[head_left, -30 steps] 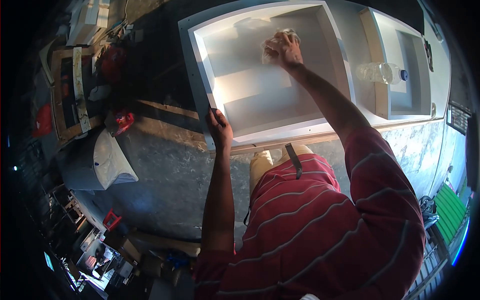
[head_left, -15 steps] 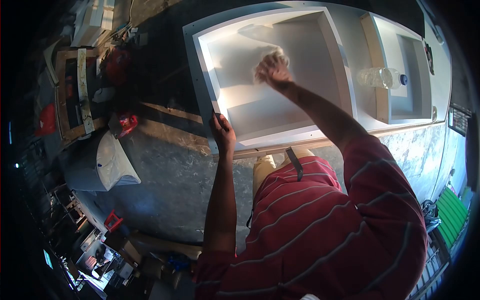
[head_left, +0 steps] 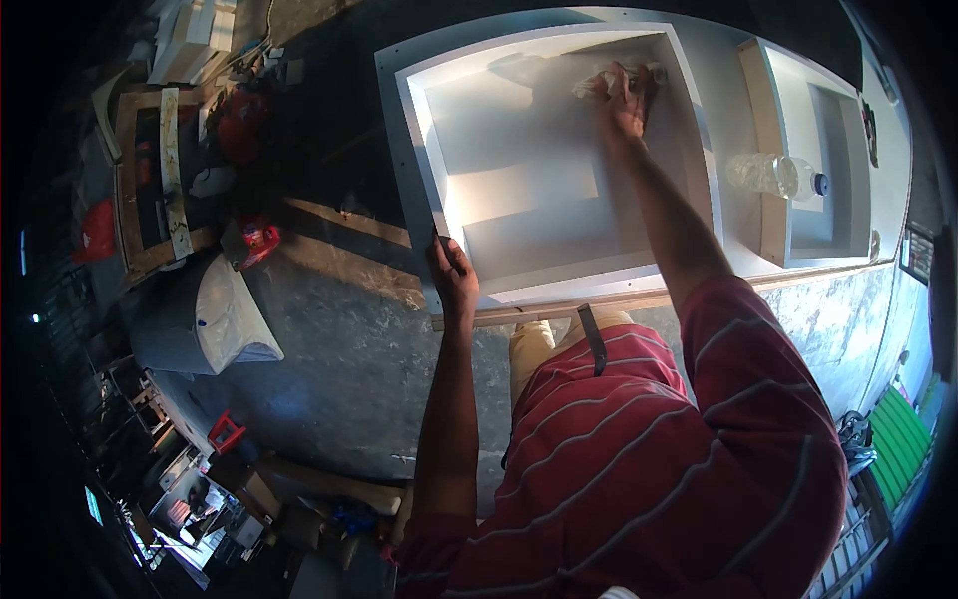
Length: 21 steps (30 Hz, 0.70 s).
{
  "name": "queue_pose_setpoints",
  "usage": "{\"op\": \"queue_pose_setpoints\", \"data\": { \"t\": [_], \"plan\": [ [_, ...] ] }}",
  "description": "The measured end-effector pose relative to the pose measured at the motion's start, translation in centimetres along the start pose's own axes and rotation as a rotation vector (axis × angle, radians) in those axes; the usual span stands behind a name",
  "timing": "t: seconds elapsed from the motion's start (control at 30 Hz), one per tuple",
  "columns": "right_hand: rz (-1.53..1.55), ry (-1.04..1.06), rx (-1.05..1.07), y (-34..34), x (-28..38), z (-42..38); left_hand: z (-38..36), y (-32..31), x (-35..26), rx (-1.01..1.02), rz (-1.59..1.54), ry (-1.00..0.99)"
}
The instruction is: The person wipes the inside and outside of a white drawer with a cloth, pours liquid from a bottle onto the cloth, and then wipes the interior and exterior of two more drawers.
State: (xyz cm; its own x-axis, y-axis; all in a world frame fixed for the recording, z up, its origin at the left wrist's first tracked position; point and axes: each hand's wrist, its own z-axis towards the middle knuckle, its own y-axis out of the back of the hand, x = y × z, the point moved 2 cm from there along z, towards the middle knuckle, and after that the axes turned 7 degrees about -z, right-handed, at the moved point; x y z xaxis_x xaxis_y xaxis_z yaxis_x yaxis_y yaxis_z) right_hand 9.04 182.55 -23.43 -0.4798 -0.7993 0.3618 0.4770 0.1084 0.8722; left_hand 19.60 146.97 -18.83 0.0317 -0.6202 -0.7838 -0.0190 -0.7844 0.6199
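My right hand (head_left: 627, 104) presses a crumpled pale rag (head_left: 596, 84) against the inner floor of a large white box-like frame (head_left: 544, 42), near its far right corner. Part of the rag shows on either side of the fingers. At the frame's left side, my left hand (head_left: 455, 277) is closed by the near left corner, with a thin dark object (head_left: 440, 250) between its fingers; its kind I cannot tell. The white frame lies on a larger pale panel (head_left: 394, 130) with a wooden near edge.
A clear plastic bottle (head_left: 773, 176) with a blue cap lies across the wooden side of a smaller white frame (head_left: 864, 190) on the right. To the left, a wooden crate (head_left: 128, 190) and a pale sack (head_left: 232, 314) are on the concrete floor (head_left: 329, 364).
My right hand has slid the rag rightward and away from me, from the middle of the frame toward its far right corner. My left hand stays at the left edge.
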Motion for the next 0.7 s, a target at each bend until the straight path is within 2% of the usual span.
{"op": "queue_pose_setpoints", "data": {
  "t": [0.07,0.13,0.2,0.27,0.33,0.37,0.4,0.5,0.57,0.6,0.67,0.7],
  "plan": [
    [0.405,-0.010,-0.102,-2.2,3.3,-0.1,-0.1,0.1,0.1,0.002,0.011,-0.009],
    [0.184,0.233,0.008,-4.4,8.9,-1.8,-0.2,0.1,0.3,-0.007,0.004,-0.026],
    [0.225,0.318,0.101,-4.7,14.3,-3.9,-0.1,0.4,-0.2,0.024,-0.001,-0.003],
    [0.365,0.561,0.138,-7.1,18.4,-5.8,0.0,0.5,-0.3,0.050,-0.008,0.013],
    [0.517,0.541,0.147,-7.3,21.6,-6.5,-0.2,0.4,0.1,0.013,0.029,0.034],
    [0.778,0.322,0.187,-7.8,22.2,-5.5,-0.2,0.4,0.3,0.026,0.015,0.030],
    [0.810,0.167,0.349,-5.7,21.6,-4.4,-0.4,0.5,0.4,0.027,0.021,0.031],
    [0.828,0.147,0.275,-5.9,21.7,-4.1,-0.2,0.3,0.9,0.030,0.014,0.079],
    [0.636,0.268,0.400,-5.8,22.0,-4.9,-0.1,0.4,0.8,0.044,0.012,0.081],
    [0.637,0.267,0.405,-6.3,21.2,-5.1,-0.2,0.6,0.4,0.064,0.011,0.077],
    [0.303,0.818,0.193,-7.3,19.6,-4.2,-0.3,0.4,0.2,0.054,0.003,0.085],
    [0.470,0.524,0.759,-3.1,19.5,-2.5,-0.3,0.4,0.2,0.046,0.001,0.097]
  ]
}}
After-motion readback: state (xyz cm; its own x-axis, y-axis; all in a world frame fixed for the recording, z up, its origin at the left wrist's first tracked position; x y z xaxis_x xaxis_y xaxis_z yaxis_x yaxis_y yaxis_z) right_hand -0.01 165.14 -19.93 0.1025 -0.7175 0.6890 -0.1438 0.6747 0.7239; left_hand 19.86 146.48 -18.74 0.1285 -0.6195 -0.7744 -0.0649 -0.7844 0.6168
